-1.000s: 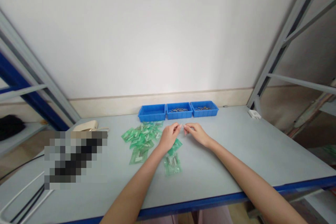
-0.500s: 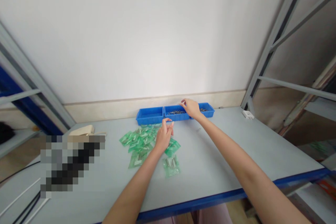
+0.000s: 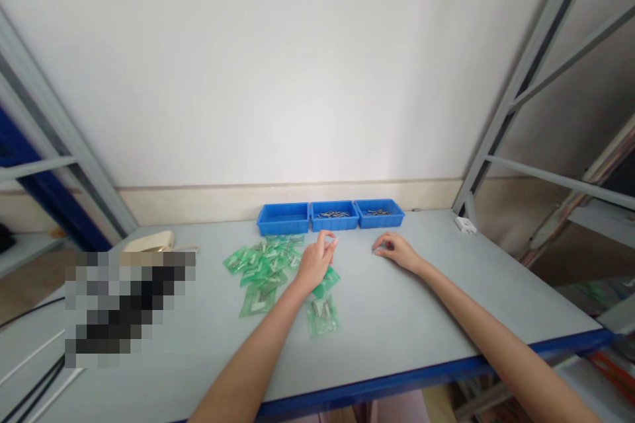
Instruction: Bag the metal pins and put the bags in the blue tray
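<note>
My left hand [image 3: 316, 260] is closed in a pinch just in front of the middle blue bin [image 3: 334, 225]; what its fingertips hold is too small to name. Green plastic packets [image 3: 268, 268] lie to its left and partly under it, and one more packet [image 3: 323, 316] lies nearer the front edge. My right hand [image 3: 397, 250] is down at the tabletop, its thumb and forefinger pinched on a small metal piece [image 3: 374, 251]. Small metal pieces lie in the middle bin and in the right blue bin [image 3: 380, 220]. No pieces show in the left blue bin [image 3: 284, 227].
The bins stand in a row by the wall. On the left of the table [image 3: 397, 337] are a cream-coloured object [image 3: 149, 242], a blurred-out dark area and cables. A small white object [image 3: 465, 225] lies at the right back, beside the metal frame [image 3: 496, 119].
My right hand has come back from over the bins to the tabletop and now pinches the small metal piece. My left hand has shifted slightly right and remains pinched.
</note>
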`<state>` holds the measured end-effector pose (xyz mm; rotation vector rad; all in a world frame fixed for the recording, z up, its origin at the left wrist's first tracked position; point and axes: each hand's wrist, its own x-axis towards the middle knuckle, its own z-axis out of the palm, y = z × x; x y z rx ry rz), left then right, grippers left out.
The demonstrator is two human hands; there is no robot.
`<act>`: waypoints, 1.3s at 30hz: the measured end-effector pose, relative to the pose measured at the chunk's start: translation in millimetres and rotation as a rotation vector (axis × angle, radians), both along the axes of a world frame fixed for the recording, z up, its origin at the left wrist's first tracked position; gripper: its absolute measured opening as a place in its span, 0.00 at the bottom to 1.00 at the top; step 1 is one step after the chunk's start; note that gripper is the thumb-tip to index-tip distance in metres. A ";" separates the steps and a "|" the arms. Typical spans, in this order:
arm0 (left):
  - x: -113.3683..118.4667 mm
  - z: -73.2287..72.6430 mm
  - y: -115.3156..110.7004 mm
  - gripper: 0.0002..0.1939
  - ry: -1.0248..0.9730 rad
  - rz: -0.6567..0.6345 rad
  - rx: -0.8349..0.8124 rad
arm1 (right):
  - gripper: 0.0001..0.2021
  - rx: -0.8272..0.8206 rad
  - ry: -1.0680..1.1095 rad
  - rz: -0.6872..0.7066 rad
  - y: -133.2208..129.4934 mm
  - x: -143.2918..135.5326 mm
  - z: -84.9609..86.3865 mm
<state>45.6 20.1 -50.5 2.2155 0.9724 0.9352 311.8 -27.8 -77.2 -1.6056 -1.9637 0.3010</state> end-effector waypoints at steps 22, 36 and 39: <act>-2.2 2.0 2.9 0.14 0.054 -0.002 0.003 | 0.12 0.064 -0.050 0.189 39.3 -24.4 6.7; -5.1 -2.6 7.0 0.12 0.111 0.024 0.060 | 0.07 0.052 0.194 0.242 28.0 -75.3 20.4; -4.5 -1.6 7.4 0.10 0.109 -0.071 0.042 | 0.07 0.069 0.289 0.236 23.4 -82.0 25.3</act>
